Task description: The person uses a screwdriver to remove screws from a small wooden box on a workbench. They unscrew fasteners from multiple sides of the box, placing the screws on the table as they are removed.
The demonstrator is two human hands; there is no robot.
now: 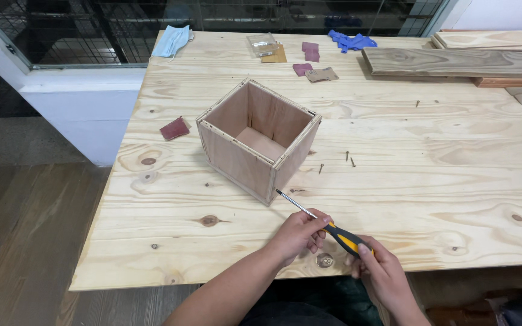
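Screwdriver (pixel 324 223), one only, black and yellow, is gripped by both hands near the worktop's (pixel 430 181) near edge: the left hand (pixel 300 234) is closed around the shaft, the right hand (pixel 377 265) is wrapped around the handle. Its tip is pressed to the near corner of one open wooden box (pixel 258 137), nothing seen inside. Three loose screws (pixel 349 158) are counted beside the box. One sandpaper scrap (pixel 174 128) lies toward the left edge. Planks (pixel 460 61) are stacked at the far right corner.
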